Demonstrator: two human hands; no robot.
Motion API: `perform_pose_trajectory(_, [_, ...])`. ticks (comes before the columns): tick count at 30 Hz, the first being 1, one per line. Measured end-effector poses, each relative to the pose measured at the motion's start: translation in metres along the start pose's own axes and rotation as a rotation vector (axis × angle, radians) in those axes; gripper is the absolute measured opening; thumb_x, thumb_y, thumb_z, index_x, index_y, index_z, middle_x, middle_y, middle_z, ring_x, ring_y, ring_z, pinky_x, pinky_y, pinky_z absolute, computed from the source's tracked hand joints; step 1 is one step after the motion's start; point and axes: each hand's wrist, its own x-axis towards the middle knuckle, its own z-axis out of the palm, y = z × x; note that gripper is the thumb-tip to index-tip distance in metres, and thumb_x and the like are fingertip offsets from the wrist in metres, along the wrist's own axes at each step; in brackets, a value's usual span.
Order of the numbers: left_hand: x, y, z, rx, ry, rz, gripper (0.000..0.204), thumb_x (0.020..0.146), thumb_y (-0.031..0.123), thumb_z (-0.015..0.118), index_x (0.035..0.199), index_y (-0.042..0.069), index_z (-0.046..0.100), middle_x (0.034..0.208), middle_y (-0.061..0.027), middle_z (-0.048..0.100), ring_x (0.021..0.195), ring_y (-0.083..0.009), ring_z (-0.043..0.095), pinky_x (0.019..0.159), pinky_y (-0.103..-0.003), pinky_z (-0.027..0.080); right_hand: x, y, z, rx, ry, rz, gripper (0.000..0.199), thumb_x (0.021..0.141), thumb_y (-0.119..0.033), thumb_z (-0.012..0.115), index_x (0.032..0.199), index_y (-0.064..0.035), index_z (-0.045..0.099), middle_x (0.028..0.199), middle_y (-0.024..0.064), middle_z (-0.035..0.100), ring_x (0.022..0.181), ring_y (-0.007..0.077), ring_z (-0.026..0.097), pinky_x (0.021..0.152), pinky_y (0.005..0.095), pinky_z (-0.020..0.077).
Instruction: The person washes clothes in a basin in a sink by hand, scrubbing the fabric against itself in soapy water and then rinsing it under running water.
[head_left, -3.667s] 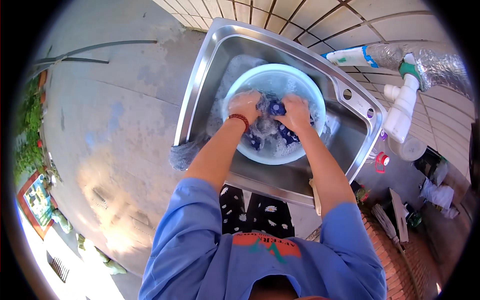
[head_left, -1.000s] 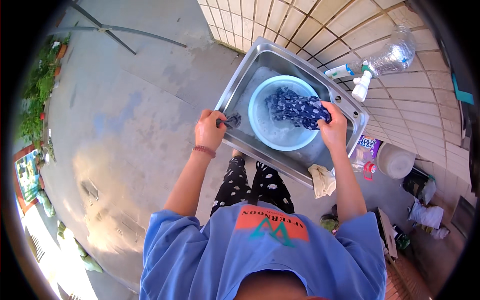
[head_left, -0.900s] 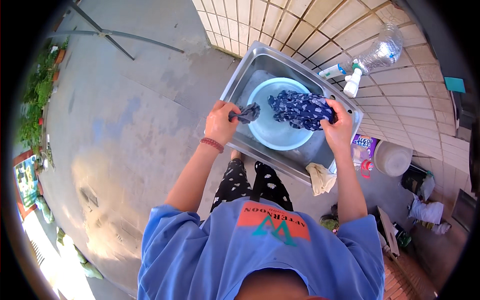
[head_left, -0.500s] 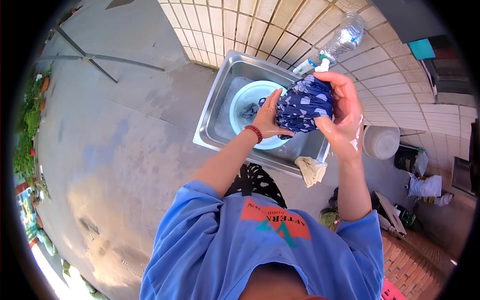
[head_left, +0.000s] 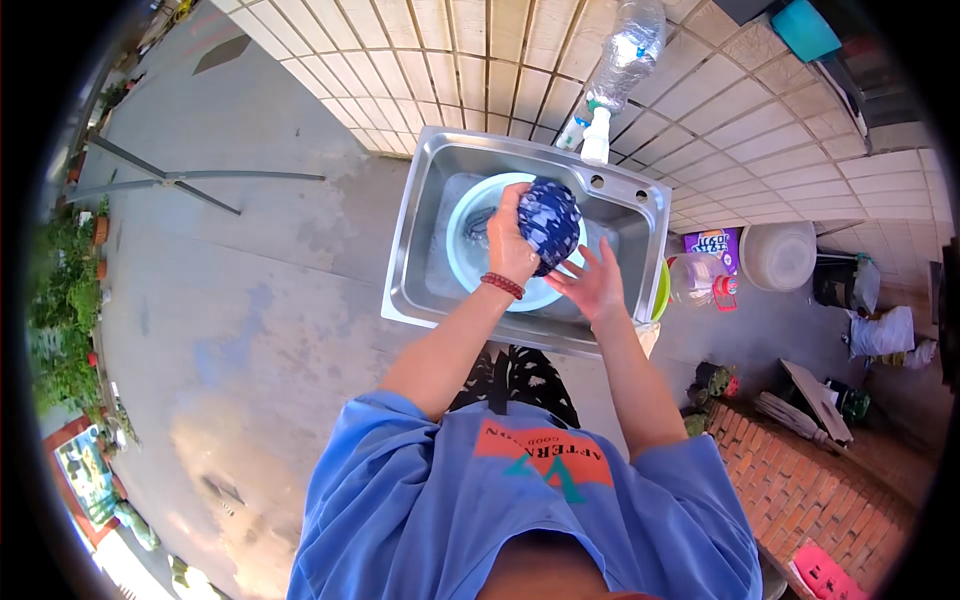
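Observation:
A bunched dark-blue cloth with pale shapes (head_left: 549, 222) is held above a light-blue basin (head_left: 455, 255) that sits in a steel sink (head_left: 405, 228). My left hand (head_left: 511, 243), a red beaded bracelet at its wrist, grips the cloth from its left side, thumb and fingers curled round it. Just below and right of the cloth is my right hand (head_left: 597, 285), its fingers spread and its fingertips close to the cloth's lower edge; whether they touch it I cannot tell. Greyish wet cloth (head_left: 480, 228) lies partly in view inside the basin, behind my left hand.
Over the sink's back edge hangs a white tap (head_left: 597, 135) with a clear plastic bottle (head_left: 632, 55) above it, against the tiled wall (head_left: 490, 60). Right of the sink stand a green tub (head_left: 661, 292), a red-capped jug (head_left: 697, 278) and a pale round bucket (head_left: 778, 255).
The cloth has come down and left, nearer the basin. My right hand has left its top right side and opened below it. My left hand has closed round the cloth. The view has shifted.

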Motion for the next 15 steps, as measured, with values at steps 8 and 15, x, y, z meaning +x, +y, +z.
perform_pose_trajectory(8, [-0.005, -0.006, 0.000, -0.171, -0.070, -0.132, 0.038, 0.081, 0.003, 0.061, 0.117, 0.008, 0.051, 0.110, -0.0062, 0.062, 0.098, -0.0211, 0.060, 0.083, -0.029, 0.048, 0.055, 0.016, 0.051, 0.248, -0.884, -0.083, 0.064, 0.090, -0.061, 0.043, 0.121, -0.0066, 0.055, 0.115, 0.0118, 0.062, 0.106, 0.0254, 0.060, 0.093, 0.0384, 0.0486])
perform_pose_trajectory(15, [0.012, -0.026, -0.010, -1.035, 0.204, -0.951, 0.027, 0.096, 0.021, 0.046, 0.121, 0.011, 0.053, 0.110, -0.0051, 0.061, 0.095, -0.0180, 0.063, 0.080, -0.032, 0.054, 0.060, 0.007, 0.074, 0.081, -0.686, -0.082, 0.058, 0.089, -0.050, 0.055, 0.120, -0.0005, 0.057, 0.112, 0.0142, 0.063, 0.104, 0.0262, 0.061, 0.092, 0.0389, 0.0494])
